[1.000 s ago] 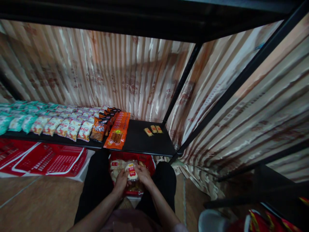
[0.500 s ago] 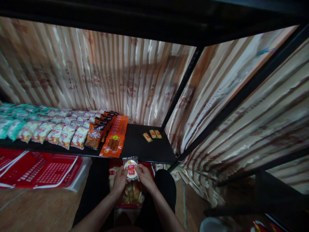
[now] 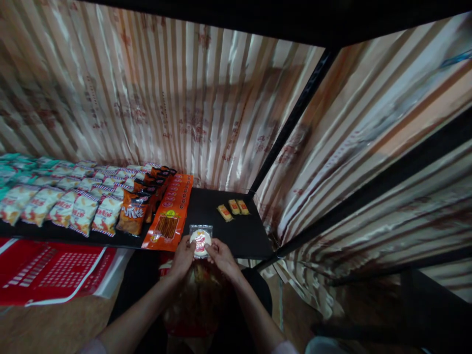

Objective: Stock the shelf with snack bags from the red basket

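Observation:
Both my hands hold a small clear packet with a round white cake and a red label (image 3: pixel 201 239) over the front edge of the black shelf (image 3: pixel 247 236). My left hand (image 3: pixel 183 255) grips its left side, my right hand (image 3: pixel 220 254) its right side. The packet sits just right of a flat orange snack pack (image 3: pixel 165 229). Below my hands a red basket (image 3: pixel 191 307) holding more packets rests between my knees, dim and blurred.
Rows of snack bags (image 3: pixel 84 209) fill the shelf's left part, with dark orange bags (image 3: pixel 134 211) beside them. Three small yellow packets (image 3: pixel 233 208) lie at the back right. A striped curtain (image 3: pixel 177 108) hangs behind. Red flat baskets (image 3: pixel 44 268) lie on the floor, left.
My hands lifted the round cake packet out of the red basket and carried it up and forward to the shelf's front edge. The view tilted closer to the shelf.

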Demonstrator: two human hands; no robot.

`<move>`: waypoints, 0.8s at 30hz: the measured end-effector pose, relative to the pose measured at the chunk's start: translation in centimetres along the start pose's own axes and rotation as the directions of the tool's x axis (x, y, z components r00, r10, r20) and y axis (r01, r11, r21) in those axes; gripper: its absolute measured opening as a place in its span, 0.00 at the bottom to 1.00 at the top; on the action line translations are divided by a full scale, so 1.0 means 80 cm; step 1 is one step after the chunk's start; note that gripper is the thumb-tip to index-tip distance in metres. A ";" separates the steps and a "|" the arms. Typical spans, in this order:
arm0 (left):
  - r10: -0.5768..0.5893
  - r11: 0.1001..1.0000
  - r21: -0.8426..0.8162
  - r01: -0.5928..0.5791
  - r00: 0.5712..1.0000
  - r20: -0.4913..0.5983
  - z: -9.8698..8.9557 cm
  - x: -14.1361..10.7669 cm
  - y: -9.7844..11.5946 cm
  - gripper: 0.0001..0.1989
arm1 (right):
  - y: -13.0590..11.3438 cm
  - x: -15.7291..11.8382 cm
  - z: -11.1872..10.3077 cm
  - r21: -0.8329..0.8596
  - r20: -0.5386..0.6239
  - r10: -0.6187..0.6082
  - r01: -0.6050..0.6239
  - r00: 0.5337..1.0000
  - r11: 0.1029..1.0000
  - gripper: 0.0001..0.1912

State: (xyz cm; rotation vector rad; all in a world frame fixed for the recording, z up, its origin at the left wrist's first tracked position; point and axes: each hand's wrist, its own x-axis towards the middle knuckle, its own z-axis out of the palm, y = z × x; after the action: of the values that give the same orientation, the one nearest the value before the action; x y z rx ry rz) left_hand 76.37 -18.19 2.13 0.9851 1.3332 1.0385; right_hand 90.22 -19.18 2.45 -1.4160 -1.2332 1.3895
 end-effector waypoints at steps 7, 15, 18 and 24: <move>0.022 0.973 0.230 -0.022 1.000 0.001 0.011 0.043 0.011 0.14 | -0.003 0.040 -0.016 -0.132 -0.091 -0.017 0.004 0.996 0.991 0.20; 0.064 0.848 0.528 -0.047 0.998 -0.014 0.024 0.093 0.032 0.17 | -0.013 0.089 -0.026 -0.593 -0.228 -0.074 -0.078 0.971 0.802 0.11; 0.064 0.838 0.544 -0.046 0.998 -0.014 0.029 0.109 0.037 0.18 | -0.021 0.104 -0.028 -0.675 -0.246 -0.097 -0.099 0.964 0.731 0.11; 0.035 0.807 0.590 -0.032 0.999 0.006 0.038 0.133 0.045 0.19 | -0.035 0.134 -0.027 -0.542 -0.267 -0.023 -0.130 0.963 0.830 0.07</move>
State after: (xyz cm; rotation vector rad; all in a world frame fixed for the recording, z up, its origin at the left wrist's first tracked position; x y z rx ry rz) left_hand 79.07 -6.89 2.82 1.4710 1.6965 0.6450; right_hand 91.30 -7.95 2.87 -1.9744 -1.4943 0.8528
